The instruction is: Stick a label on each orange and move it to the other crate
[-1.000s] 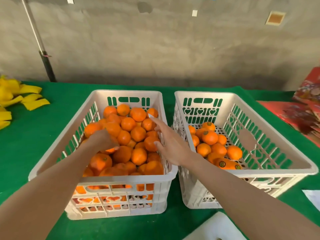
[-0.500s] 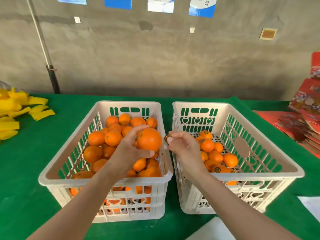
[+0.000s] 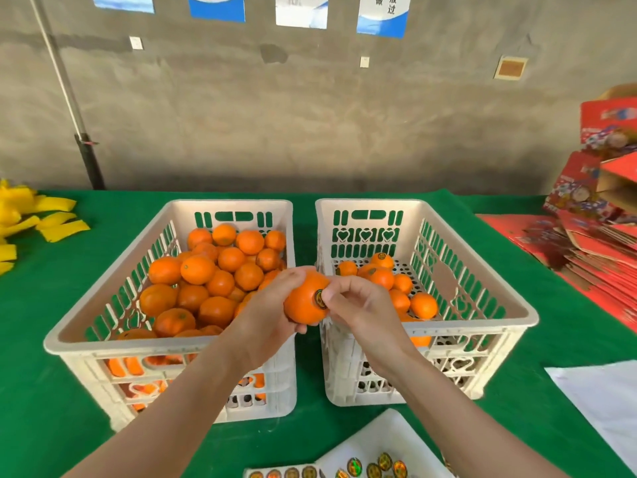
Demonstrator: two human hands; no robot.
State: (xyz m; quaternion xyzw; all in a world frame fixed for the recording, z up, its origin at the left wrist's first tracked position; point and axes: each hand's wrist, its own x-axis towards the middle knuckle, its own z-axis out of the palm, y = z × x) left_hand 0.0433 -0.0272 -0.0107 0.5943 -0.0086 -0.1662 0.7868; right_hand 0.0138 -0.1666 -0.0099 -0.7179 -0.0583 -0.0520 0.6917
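The left hand [image 3: 265, 315] gripped an orange [image 3: 301, 307] while the right hand [image 3: 362, 310], fingers curled, pinched a round label [image 3: 320, 299], its print too small to read, onto it.

a bare grey concrete wall [image 3: 310, 115] with blue-and-white posters [image 3: 382, 13] rises behind the green-covered worktop [image 3: 41, 305]; daylight is soft.

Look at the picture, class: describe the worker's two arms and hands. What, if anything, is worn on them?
Both are bare. The left hand and right hand wear no gloves, and no ring, watch or bracelet shows. No sleeve is in view on either arm up to the frame's edge.
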